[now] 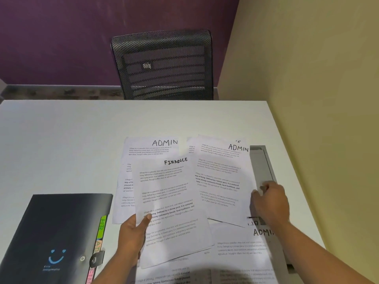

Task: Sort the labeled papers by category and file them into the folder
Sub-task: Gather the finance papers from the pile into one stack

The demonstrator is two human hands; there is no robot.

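Note:
My left hand (pixel 132 238) grips the lower left edge of a sheet headed FINANCE (pixel 172 206), lifted slightly over the pile. An ADMIN sheet (pixel 151 148) lies flat behind it. To the right, my right hand (pixel 269 203) rests with bent fingers on the right edge of a second ADMIN sheet (pixel 221 177); whether it grips the sheet is unclear. A third ADMIN sheet (pixel 246 249) lies near the front under my right forearm. The black folder (pixel 57 232) with coloured tabs lies shut at the front left.
A grey tray or lid (pixel 263 167) lies under the papers along the table's right edge. More printed sheets (pixel 180 277) lie upside down at the very front. A black mesh chair (pixel 164 64) stands behind the white table (pixel 61 140). A yellow wall is on the right.

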